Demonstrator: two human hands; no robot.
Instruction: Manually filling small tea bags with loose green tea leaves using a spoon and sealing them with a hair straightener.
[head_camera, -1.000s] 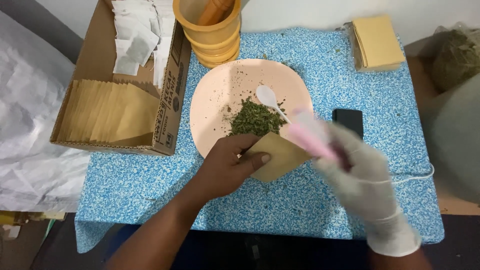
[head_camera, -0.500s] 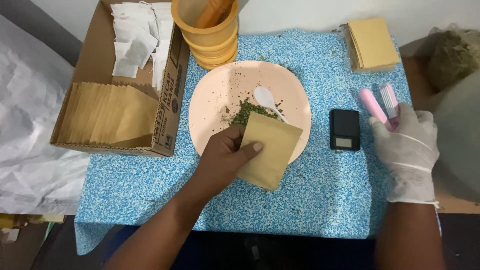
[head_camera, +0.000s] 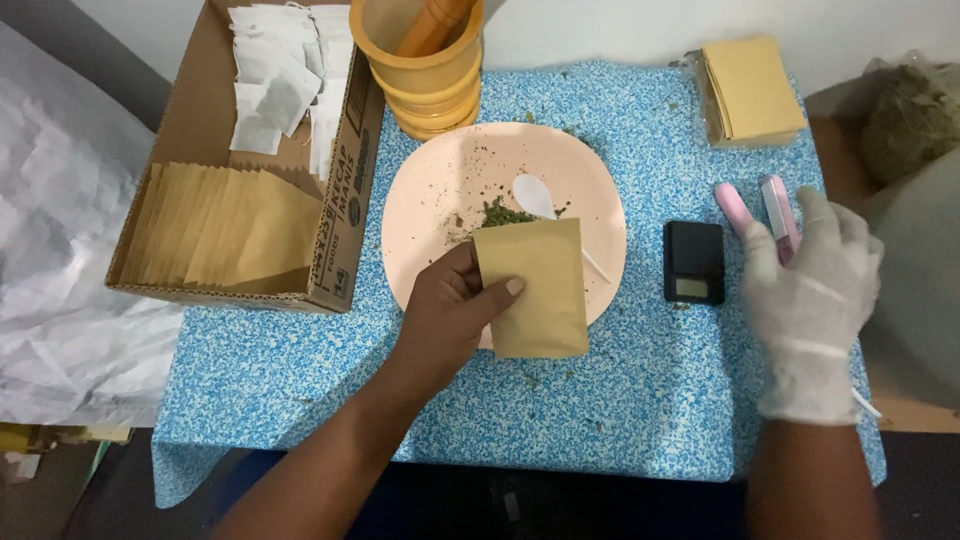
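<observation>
Bare left hand (head_camera: 445, 320) pinches a flat kraft pouch (head_camera: 535, 288) over a peach plate (head_camera: 425, 200).
The gloved right hand (head_camera: 810, 290) closes on a pink sealer (head_camera: 765, 210) beside a black scale (head_camera: 694, 262). Dried green herb (head_camera: 497, 212) and a white spoon (head_camera: 535, 195) lie on the plate; a cardboard box (head_camera: 345, 200) holds more pouches.

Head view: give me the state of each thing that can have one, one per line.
Kraft pouch: pinched by the left hand, held over the plate's edge.
Pink sealer: under the gloved right hand, resting on the table.
Pink plate: holds a small heap of dried herb and a white spoon.
Pocket scale: bare, nothing on it.
Cardboard box: open, pouches inside.
</observation>
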